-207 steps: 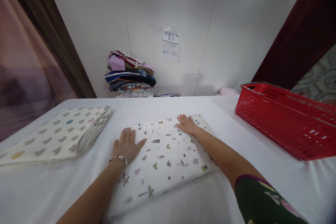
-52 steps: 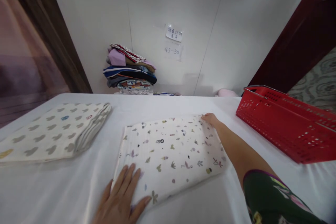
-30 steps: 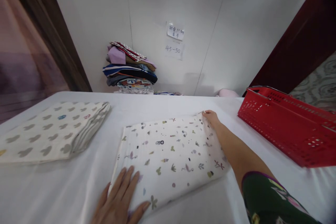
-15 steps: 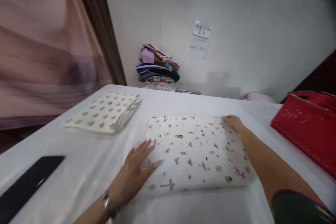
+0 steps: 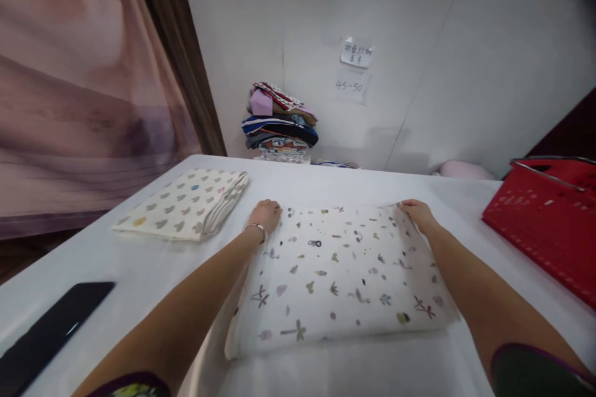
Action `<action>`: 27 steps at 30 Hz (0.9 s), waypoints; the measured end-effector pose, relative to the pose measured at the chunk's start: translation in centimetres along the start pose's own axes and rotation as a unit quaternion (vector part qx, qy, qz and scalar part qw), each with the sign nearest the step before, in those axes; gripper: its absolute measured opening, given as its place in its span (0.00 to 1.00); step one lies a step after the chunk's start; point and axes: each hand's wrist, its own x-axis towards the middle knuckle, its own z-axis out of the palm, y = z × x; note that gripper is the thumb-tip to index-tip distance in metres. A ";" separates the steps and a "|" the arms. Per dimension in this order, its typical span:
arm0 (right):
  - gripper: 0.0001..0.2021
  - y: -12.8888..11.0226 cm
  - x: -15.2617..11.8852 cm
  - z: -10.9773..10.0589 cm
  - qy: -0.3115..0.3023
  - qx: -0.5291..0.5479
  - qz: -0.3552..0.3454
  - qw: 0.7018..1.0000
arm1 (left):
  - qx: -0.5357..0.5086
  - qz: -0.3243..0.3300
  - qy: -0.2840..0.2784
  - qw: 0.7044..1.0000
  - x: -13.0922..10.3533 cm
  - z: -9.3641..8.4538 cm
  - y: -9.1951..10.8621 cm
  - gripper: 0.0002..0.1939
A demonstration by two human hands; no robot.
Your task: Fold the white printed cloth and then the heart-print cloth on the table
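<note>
Take the printed cloth as the clock's centre, with twelve toward the wall. A pink-and-mauve curtain point(image 5: 79, 93) fills ten o'clock, cut off above and at the left. Toward nine, a flat, black, glossy slab point(image 5: 58, 329) lies on the white-covered table point(image 5: 153, 279), also cut off, with no lettering to be made out. At ten, nearer in, rests a folded cream cloth with grey mouse-head shapes point(image 5: 184, 205), one of them blue, one yellow.

The left hand point(image 5: 266, 214), a silvery bracelet at its wrist, is at the cloth's ten o'clock corner, fingers curled down; whether they pinch it, I cannot tell. At eleven, a stack of mixed folded fabrics point(image 5: 282, 121) stands against the wall, its base hidden behind the table edge.

The folded white cloth with small printed motifs point(image 5: 342, 267) lies mid-table, roughly rectangular: muted palms, leaves, birds and dots, smooth on top, its near edge thick and soft. The left forearm covers some of its left edge. At twelve, an upper paper point(image 5: 356, 53) bears blurred handwritten Chinese characters; a lower paper point(image 5: 352, 87) reads "45-50".

The right hand point(image 5: 418, 214), well apart from the left, pinches the two o'clock corner. Beyond it sit a half-hidden pale pink object point(image 5: 465, 170) and, toward three, a red plastic basket with a metal handle point(image 5: 542, 226), cut off at the right.
</note>
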 end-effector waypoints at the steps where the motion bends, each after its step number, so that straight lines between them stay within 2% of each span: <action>1: 0.12 0.0 0.0 0.0 -0.007 -0.004 0.000 1.000 | 0.001 -0.007 0.005 1.000 0.0 -0.1 -0.1 0.16; 14: 0.11 -0.1 1.0 1.1 -0.060 -0.128 -0.019 0.990 | 0.032 -0.088 0.017 0.995 1.1 1.0 -0.7 0.14; 17: 0.11 -0.2 1.0 1.0 -0.077 -0.150 -0.023 0.985 | 0.039 -0.082 0.020 0.996 1.2 1.2 -0.9 0.14; 22: 0.06 -0.7 1.1 1.0 -0.111 -0.189 -0.028 0.975 | 0.063 -0.061 0.004 0.996 1.2 1.2 -1.0 0.17; 27: 0.05 -1.2 0.8 1.0 -0.105 -0.226 -0.045 0.967 | 0.097 -0.040 -0.022 0.994 1.1 1.1 -0.8 0.19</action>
